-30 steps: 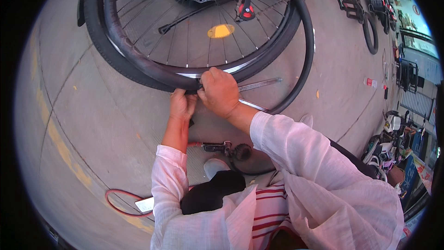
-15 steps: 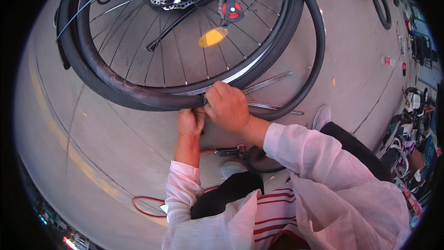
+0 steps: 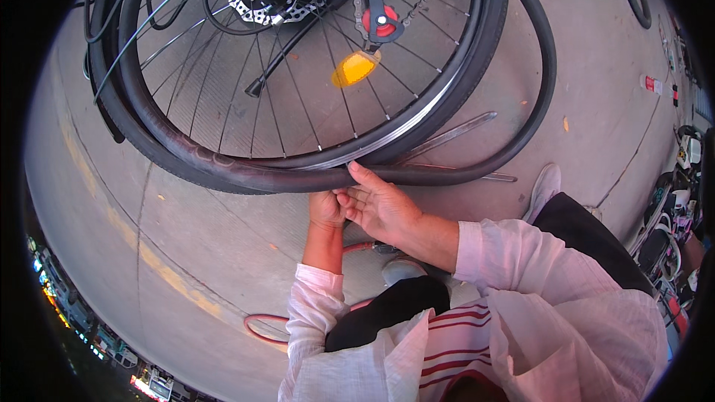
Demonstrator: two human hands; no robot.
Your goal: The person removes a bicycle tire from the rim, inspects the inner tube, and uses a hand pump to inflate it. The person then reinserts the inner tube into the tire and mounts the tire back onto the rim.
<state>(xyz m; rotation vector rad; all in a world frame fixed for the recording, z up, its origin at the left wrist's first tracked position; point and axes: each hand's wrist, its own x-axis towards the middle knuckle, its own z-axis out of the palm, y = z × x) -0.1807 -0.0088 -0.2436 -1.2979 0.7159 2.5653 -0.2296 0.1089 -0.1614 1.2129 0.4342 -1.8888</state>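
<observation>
A black inner tube (image 3: pixel 549 82) lies along the near side of the bicycle wheel's rim (image 3: pixel 406 128) and loops out to the right, off the wheel. My left hand (image 3: pixel 326 210) is closed at the tube's lower edge, its fingertips partly hidden under the tube and behind my other fingers. Just right of it, my right hand (image 3: pixel 387 212) is open, with the thumb stretched up across the tube and the fingers loosely bent beneath. The black tyre (image 3: pixel 488 45) sits partly off the rim, showing outside the silver edge.
Two metal tyre levers, one upper (image 3: pixel 458 132) and one lower (image 3: pixel 500 177), lie by the tyre. A yellow reflector (image 3: pixel 356 68) sits among the spokes near the derailleur (image 3: pixel 380 24). A red hose (image 3: pixel 261 318) curls on the floor beside my leg. Parked bikes line the far right.
My right hand has loosened from its grip on the tube and turned, thumb up and fingers showing. The tube now lies lower along the wheel. The whole view has shifted slightly.
</observation>
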